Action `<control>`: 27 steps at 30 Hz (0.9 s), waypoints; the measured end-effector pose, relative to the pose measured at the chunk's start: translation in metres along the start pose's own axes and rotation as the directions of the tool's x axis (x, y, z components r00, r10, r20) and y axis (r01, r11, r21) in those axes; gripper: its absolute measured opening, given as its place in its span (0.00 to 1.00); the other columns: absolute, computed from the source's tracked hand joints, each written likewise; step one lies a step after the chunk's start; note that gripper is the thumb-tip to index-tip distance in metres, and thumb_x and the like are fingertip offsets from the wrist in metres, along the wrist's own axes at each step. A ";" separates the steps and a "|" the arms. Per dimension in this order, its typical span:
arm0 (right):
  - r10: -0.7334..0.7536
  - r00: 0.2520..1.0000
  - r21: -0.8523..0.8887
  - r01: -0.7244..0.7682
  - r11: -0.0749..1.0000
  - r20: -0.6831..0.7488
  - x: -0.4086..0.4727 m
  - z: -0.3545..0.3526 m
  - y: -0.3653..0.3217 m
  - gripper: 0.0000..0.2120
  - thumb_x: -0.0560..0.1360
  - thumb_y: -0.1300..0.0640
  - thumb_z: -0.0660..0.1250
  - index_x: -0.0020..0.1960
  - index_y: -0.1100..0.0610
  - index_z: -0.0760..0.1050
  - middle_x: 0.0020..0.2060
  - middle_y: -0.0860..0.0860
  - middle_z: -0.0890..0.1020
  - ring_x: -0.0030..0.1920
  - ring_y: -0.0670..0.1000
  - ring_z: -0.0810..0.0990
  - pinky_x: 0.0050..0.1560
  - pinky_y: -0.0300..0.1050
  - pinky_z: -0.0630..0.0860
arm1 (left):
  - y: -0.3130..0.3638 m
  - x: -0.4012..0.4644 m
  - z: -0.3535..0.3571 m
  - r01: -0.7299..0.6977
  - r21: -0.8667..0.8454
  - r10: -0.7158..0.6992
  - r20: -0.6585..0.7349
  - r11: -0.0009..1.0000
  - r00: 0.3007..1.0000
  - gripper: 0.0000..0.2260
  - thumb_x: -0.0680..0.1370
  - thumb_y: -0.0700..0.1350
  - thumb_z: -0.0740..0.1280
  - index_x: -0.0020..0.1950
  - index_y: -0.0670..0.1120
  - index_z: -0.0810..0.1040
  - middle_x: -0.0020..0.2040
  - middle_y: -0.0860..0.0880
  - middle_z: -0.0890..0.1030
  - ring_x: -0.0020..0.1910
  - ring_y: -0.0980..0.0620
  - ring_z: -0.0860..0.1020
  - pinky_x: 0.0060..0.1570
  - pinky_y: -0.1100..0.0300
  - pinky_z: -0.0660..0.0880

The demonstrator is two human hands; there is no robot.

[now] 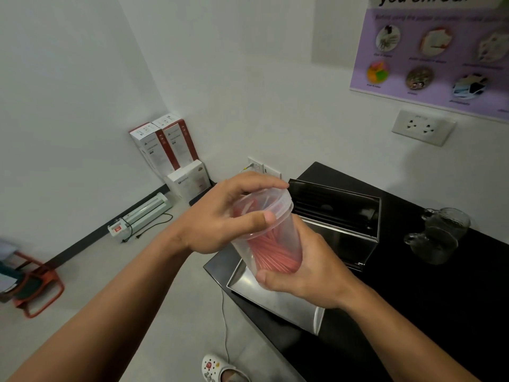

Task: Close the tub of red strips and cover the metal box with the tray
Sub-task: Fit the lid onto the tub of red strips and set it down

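Nearest the camera, bottom centre, there's a white shoe (220,368) on the grey floor, then the two bare forearms running up to mid-frame. The right hand (300,274) is wrapped around the lower part of the tub (267,232), thumb in front and fingers behind, holding it tilted. The left hand (220,216) is cupped over the top, fingers spread across the lid (271,201) and thumb pressed on the rim, so both hands are clamped on the same thing. The tub's thin clear plastic, so I'd guess light, a bit squishy and slick; better gripped low on the wall while you push around the lid edge. Whether the lid has snapped on all the way round, can't tell. The red strips (275,257) inside look light. Just below and behind sits the tray (278,304), shiny steel, stiff, probably best taken by its rims. Further back, right of centre, the metal box (347,244) on the black table (429,299) isn't covered yet.
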State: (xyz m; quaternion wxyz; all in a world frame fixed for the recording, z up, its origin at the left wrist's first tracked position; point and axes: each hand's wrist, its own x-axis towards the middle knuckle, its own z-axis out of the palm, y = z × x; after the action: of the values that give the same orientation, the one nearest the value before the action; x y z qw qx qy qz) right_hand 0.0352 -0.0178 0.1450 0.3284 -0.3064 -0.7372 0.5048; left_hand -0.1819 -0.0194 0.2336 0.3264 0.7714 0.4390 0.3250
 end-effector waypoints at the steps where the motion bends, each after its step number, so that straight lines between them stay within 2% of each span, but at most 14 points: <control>1: -0.005 1.000 0.047 0.004 0.999 0.024 -0.001 -0.002 0.000 0.39 0.68 0.47 0.83 0.74 0.42 0.69 0.63 0.47 0.84 0.63 0.52 0.85 0.62 0.58 0.82 | 0.001 0.000 0.001 -0.014 0.010 0.014 0.017 1.000 1.000 0.25 0.77 0.53 0.70 0.72 0.46 0.78 0.67 0.44 0.80 0.66 0.43 0.79 0.63 0.46 0.78; 3: -0.014 0.997 0.131 0.004 0.991 0.076 -0.001 -0.006 0.002 0.38 0.69 0.51 0.82 0.75 0.49 0.70 0.63 0.52 0.83 0.63 0.57 0.84 0.63 0.62 0.81 | 0.001 -0.001 0.004 -0.051 0.018 0.050 0.042 0.999 0.998 0.25 0.77 0.52 0.70 0.73 0.43 0.77 0.66 0.43 0.80 0.65 0.42 0.79 0.61 0.45 0.78; 5: -0.025 0.991 0.195 -0.001 0.981 0.130 0.000 -0.010 0.004 0.37 0.69 0.55 0.81 0.74 0.55 0.70 0.61 0.56 0.83 0.61 0.57 0.84 0.62 0.58 0.81 | 0.001 -0.001 0.007 -0.080 0.014 0.079 0.052 0.997 0.995 0.26 0.77 0.50 0.70 0.73 0.40 0.76 0.66 0.42 0.80 0.65 0.41 0.79 0.62 0.40 0.77; 8: -0.028 0.973 0.280 -0.038 0.959 0.231 0.003 -0.015 0.008 0.34 0.71 0.59 0.77 0.74 0.57 0.70 0.61 0.62 0.81 0.60 0.57 0.83 0.62 0.53 0.79 | 0.002 -0.001 0.009 -0.091 -0.028 0.092 0.068 0.995 0.993 0.27 0.76 0.49 0.71 0.73 0.39 0.76 0.66 0.40 0.79 0.66 0.39 0.78 0.63 0.36 0.76; 11: -0.007 0.950 0.328 -0.101 0.939 0.312 0.006 -0.017 0.011 0.33 0.71 0.59 0.74 0.74 0.61 0.69 0.59 0.57 0.80 0.60 0.55 0.81 0.61 0.51 0.78 | 0.000 0.000 0.012 -0.071 -0.077 0.077 0.086 0.995 0.993 0.28 0.76 0.48 0.71 0.74 0.39 0.75 0.66 0.39 0.78 0.65 0.39 0.78 0.62 0.38 0.77; 12: 0.001 0.943 0.335 -0.118 0.935 0.331 0.006 -0.018 0.012 0.33 0.72 0.59 0.73 0.74 0.62 0.69 0.60 0.57 0.80 0.60 0.55 0.81 0.61 0.51 0.77 | 0.000 0.001 0.013 -0.067 -0.092 0.076 0.090 0.993 0.993 0.28 0.76 0.48 0.71 0.74 0.39 0.75 0.66 0.39 0.78 0.65 0.39 0.78 0.62 0.40 0.77; 14: -0.012 0.930 0.363 -0.131 0.923 0.366 0.008 -0.018 0.014 0.34 0.72 0.58 0.73 0.75 0.64 0.66 0.59 0.65 0.77 0.60 0.59 0.79 0.61 0.56 0.77 | -0.002 0.002 0.015 -0.065 -0.127 0.078 0.099 0.990 0.992 0.28 0.76 0.48 0.71 0.74 0.37 0.75 0.67 0.38 0.78 0.65 0.37 0.78 0.62 0.42 0.77; 17: -0.036 0.903 0.398 -0.153 0.905 0.428 0.009 -0.017 0.020 0.43 0.74 0.45 0.77 0.76 0.68 0.62 0.62 0.76 0.71 0.60 0.65 0.76 0.62 0.66 0.73 | -0.006 0.002 0.018 -0.064 -0.157 0.083 0.116 0.985 0.990 0.28 0.76 0.48 0.70 0.74 0.36 0.75 0.69 0.38 0.77 0.67 0.37 0.77 0.64 0.41 0.77; 19: -0.030 0.900 0.386 -0.155 0.909 0.434 0.008 -0.017 0.025 0.45 0.74 0.42 0.77 0.76 0.69 0.63 0.63 0.77 0.71 0.61 0.66 0.76 0.63 0.69 0.73 | -0.009 0.001 0.019 -0.049 -0.153 0.063 0.086 0.987 0.994 0.30 0.78 0.55 0.70 0.75 0.38 0.75 0.70 0.39 0.78 0.69 0.39 0.78 0.65 0.44 0.77; 21: 0.000 0.927 0.352 -0.143 0.925 0.374 0.007 -0.021 0.028 0.45 0.73 0.42 0.79 0.77 0.66 0.65 0.65 0.71 0.75 0.64 0.63 0.79 0.65 0.63 0.76 | -0.013 -0.002 0.021 0.039 -0.139 -0.037 0.015 0.989 0.999 0.36 0.78 0.66 0.67 0.76 0.42 0.75 0.71 0.45 0.80 0.70 0.47 0.79 0.66 0.53 0.78; 23: 0.049 0.962 0.279 -0.127 0.952 0.270 0.005 -0.027 0.030 0.46 0.70 0.42 0.81 0.78 0.61 0.65 0.68 0.64 0.78 0.68 0.61 0.80 0.68 0.58 0.77 | -0.018 -0.003 0.023 0.205 -0.086 -0.211 -0.059 0.975 0.976 0.35 0.77 0.71 0.63 0.77 0.52 0.75 0.67 0.58 0.82 0.64 0.62 0.81 0.61 0.65 0.78; 24: 0.068 0.974 0.226 -0.118 0.967 0.217 0.005 -0.031 0.032 0.47 0.69 0.43 0.82 0.79 0.59 0.65 0.69 0.61 0.78 0.69 0.61 0.80 0.69 0.59 0.77 | -0.021 -0.002 0.025 0.294 -0.062 -0.299 -0.080 0.954 0.951 0.32 0.77 0.71 0.60 0.76 0.57 0.75 0.60 0.63 0.84 0.58 0.66 0.82 0.57 0.67 0.79; 25: 0.078 0.983 0.172 -0.107 0.979 0.166 0.004 -0.034 0.034 0.47 0.68 0.46 0.84 0.79 0.56 0.65 0.69 0.58 0.79 0.69 0.59 0.80 0.71 0.61 0.77 | -0.025 -0.002 0.028 0.367 -0.057 -0.371 -0.082 0.928 0.925 0.26 0.78 0.70 0.60 0.73 0.61 0.77 0.52 0.65 0.85 0.49 0.66 0.83 0.50 0.66 0.80; 27: 0.088 0.991 0.084 -0.097 0.992 0.101 0.001 -0.038 0.039 0.46 0.68 0.52 0.85 0.79 0.50 0.65 0.70 0.49 0.79 0.71 0.54 0.79 0.73 0.60 0.75 | -0.034 -0.001 0.036 0.441 -0.125 -0.451 -0.063 0.889 0.890 0.13 0.83 0.61 0.62 0.63 0.61 0.81 0.39 0.60 0.85 0.33 0.60 0.82 0.35 0.65 0.78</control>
State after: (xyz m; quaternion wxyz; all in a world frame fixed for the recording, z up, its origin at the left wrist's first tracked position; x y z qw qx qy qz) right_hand 0.0696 0.0158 0.1193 0.2817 -0.3006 -0.7143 0.5658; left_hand -0.1694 -0.0142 0.1860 0.4131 0.6159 0.6006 0.2988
